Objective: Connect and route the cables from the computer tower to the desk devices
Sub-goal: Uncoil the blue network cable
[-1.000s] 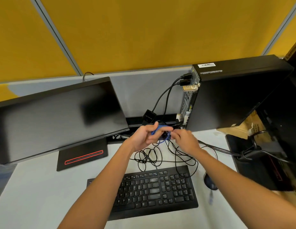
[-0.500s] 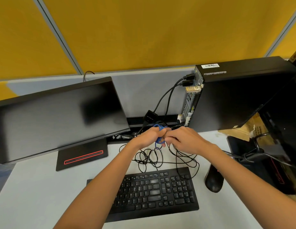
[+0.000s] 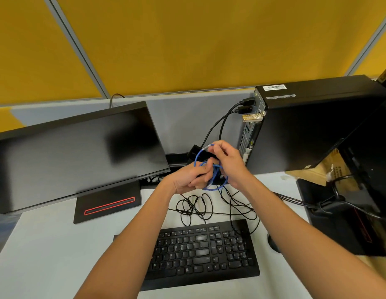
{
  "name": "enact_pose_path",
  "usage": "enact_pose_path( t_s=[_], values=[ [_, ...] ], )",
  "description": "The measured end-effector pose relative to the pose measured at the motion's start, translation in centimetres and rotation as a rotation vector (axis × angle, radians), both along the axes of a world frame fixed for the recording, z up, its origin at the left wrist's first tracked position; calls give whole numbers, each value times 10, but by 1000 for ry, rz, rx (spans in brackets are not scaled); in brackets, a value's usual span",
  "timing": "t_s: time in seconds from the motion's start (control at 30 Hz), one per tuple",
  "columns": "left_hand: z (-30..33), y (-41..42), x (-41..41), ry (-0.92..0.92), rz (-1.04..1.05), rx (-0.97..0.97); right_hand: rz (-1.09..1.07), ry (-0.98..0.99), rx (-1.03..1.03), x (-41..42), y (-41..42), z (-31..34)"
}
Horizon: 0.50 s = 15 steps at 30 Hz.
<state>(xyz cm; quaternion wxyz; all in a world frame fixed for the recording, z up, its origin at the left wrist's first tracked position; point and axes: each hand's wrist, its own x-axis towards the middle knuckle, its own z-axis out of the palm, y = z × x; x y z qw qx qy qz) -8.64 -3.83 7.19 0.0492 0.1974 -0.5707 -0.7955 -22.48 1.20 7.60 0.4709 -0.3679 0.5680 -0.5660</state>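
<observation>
Both hands have lifted off the tangle since a second ago, and the blue cable's free end is now drawn up and out of its coil. One monitor (image 3: 75, 152) stands at nine o'clock on the worktop (image 3: 47, 255), screen tilted back and dark. One keyboard (image 3: 205, 253) lies at six o'clock, its long axis running left to right. Loose black cables (image 3: 194, 209) sprawl between it and the hands. Left hand (image 3: 191, 178), fingers curled, grips the coiled part of the blue cable (image 3: 215, 180) at centre. That cable is the only blue one; its free end rises toward twelve o'clock. Right hand (image 3: 227, 164) pinches this end near its pale plug. One computer tower (image 3: 312, 126) stands upright at two o'clock, its rear ports facing left, with two black plugs seated near the top.
</observation>
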Motion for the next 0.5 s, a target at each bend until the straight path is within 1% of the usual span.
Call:
enact_pose_path(
  t_s=[0.03, 0.07, 0.1, 0.13, 0.2, 0.23, 0.27, 0.3, 0.37, 0.5],
  values=[
    [0, -1, 1, 9, 5, 7, 11, -72, 14, 1, -3, 1],
    [-1, -1, 3, 16, 8, 25, 50, -96, 15, 2, -6, 2],
    [-2, 0, 5, 20, 8, 48, 106, -77, 12, 0, -8, 4],
    [-4, 0, 6, 21, 6, 69, 170, -29, 13, -3, -10, 5],
    [-7, 2, 7, 22, 3, 88, 274, 143, 61, -11, -13, 3],
    [-8, 3, 6, 18, 11, 94, 296, 220, 111, -14, -13, 2],
    [-8, 4, 5, 12, 29, 100, 301, 239, 163, -15, -14, 1],
    [-8, 5, 4, 4, 52, 104, 283, 196, 216, -15, -14, 1],
    [-6, 5, 0, 14, 93, 108, 214, -5, 276, -12, -16, 5],
    [-3, 7, -6, 33, 141, 90, 47, -510, 230, -13, -15, 11]
  ],
)
